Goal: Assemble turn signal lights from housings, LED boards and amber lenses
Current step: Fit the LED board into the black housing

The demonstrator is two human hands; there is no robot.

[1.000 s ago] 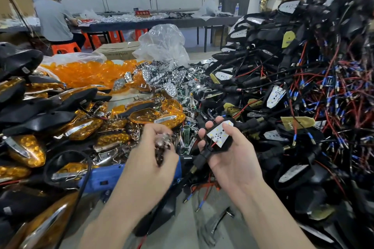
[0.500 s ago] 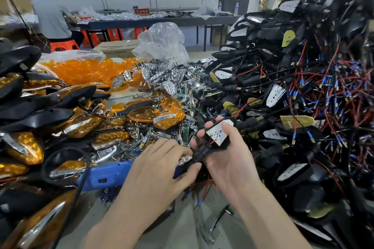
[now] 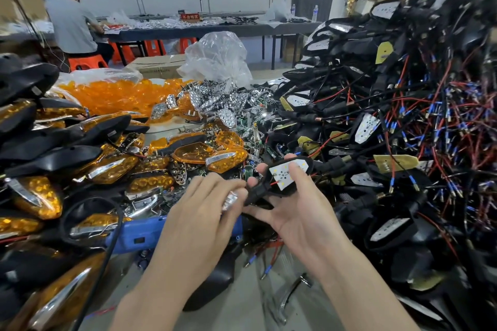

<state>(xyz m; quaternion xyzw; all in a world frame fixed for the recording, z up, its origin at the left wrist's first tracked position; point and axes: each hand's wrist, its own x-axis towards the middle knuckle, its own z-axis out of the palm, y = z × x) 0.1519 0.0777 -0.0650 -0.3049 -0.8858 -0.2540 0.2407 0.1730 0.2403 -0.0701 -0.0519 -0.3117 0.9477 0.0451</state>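
My right hand (image 3: 298,212) grips a black turn signal housing (image 3: 295,183) with a white LED board (image 3: 282,173) facing up, thumb pressed on the board. My left hand (image 3: 199,212) is just left of it, back toward the camera, fingers curled round a small chrome reflector piece (image 3: 230,200) beside the housing's stem. Loose amber lenses (image 3: 113,94) fill a bag at the back left. Chrome reflectors (image 3: 215,99) lie heaped behind the hands. Black housings with red and blue wires (image 3: 403,129) are piled at the right.
Finished amber-lensed signals (image 3: 107,169) are stacked along the left. A blue tool (image 3: 145,234) lies under my left hand. A clear plastic bag (image 3: 217,59) stands behind the reflectors. A person in grey (image 3: 72,24) sits at a far table.
My left hand dropped from holding a chrome piece upright, reached down to the bench, and now sits beside the housing with a chrome piece in its fingers. The right hand held the housing nearly still.
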